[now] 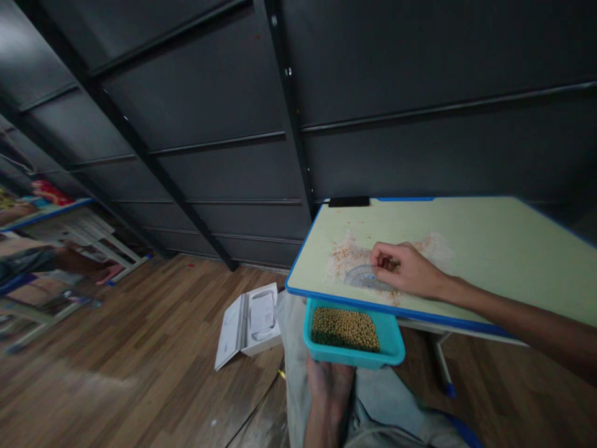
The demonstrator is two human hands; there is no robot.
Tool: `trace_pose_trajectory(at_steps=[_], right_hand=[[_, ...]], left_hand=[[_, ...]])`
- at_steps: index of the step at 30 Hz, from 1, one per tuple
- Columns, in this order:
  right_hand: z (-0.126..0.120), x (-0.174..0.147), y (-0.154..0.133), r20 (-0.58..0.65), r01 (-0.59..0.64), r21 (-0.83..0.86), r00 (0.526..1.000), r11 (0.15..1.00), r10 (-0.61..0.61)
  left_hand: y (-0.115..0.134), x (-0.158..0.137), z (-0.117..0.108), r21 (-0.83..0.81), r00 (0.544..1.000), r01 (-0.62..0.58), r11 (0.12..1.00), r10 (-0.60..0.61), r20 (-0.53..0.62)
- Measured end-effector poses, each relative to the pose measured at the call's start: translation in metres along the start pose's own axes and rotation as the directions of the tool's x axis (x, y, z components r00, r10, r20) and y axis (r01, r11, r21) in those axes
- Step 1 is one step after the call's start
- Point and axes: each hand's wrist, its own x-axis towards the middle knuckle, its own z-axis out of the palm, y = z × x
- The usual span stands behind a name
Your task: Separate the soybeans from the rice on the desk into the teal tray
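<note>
My left hand is under a turquoise plastic tray, its fingers hidden beneath the base. Round tan beans, like soybeans, fill the tray's left and middle part. The tray sits just below the table's front edge, above my lap. On the table, my right hand is closed, thumb and curled fingers at the right end of a clear protractor. Something small and tan shows inside the curled fingers, too small to name. White and orange grains are spread around the protractor and behind my hand.
The pale table has a blue rim, with a black flat object at its back left corner. An opened white box and a dark cable lie on the wooden floor. Another person's leg shows at far left.
</note>
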Motion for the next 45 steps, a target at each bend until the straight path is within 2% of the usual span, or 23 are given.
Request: trace_pose_trajectory(at_steps=[7,15,18,23,27,31,35,39,45], right_hand=[[0.002,-0.003,-0.002,0.082,0.052,0.031,0.995,0.998,-0.054],[0.005,-0.003,0.0,0.114,0.072,0.032,0.991,0.997,-0.075],[0.005,-0.003,0.001,0.092,0.075,-0.013,0.993,0.997,-0.074],[0.005,0.0,0.005,-0.002,0.049,-0.117,0.999,0.992,-0.049],[0.003,0.002,0.004,-0.079,0.027,-0.106,0.996,0.994,-0.036],[0.002,-0.001,0.0,0.007,0.064,0.019,0.998,0.998,-0.064],[0.005,-0.006,-0.004,0.124,0.143,0.098,0.98,0.985,-0.155],[0.008,-0.008,-0.003,0.134,0.17,0.107,0.974,0.98,-0.184],[0.006,-0.005,-0.003,0.126,0.147,0.091,0.979,0.985,-0.158]], left_hand=[[0.0,0.0,0.004,0.01,1.0,0.008,1.0,-0.007,-0.01],[-0.001,0.003,0.002,0.056,1.0,0.0,0.998,0.0,0.005],[-0.002,0.004,0.0,0.087,1.0,-0.023,0.996,0.022,0.014],[-0.002,0.005,-0.006,0.1,0.999,-0.014,0.995,0.018,-0.034],[-0.002,0.006,-0.011,0.072,1.0,-0.014,0.997,0.014,0.007],[-0.002,0.007,-0.009,0.041,0.999,-0.011,0.999,0.009,0.038],[-0.002,0.004,0.002,0.013,1.0,0.003,1.0,-0.003,-0.008],[-0.001,0.002,0.007,0.035,0.999,0.004,0.999,-0.003,-0.048],[-0.002,0.003,0.004,0.037,1.0,0.007,0.999,-0.008,0.027]])
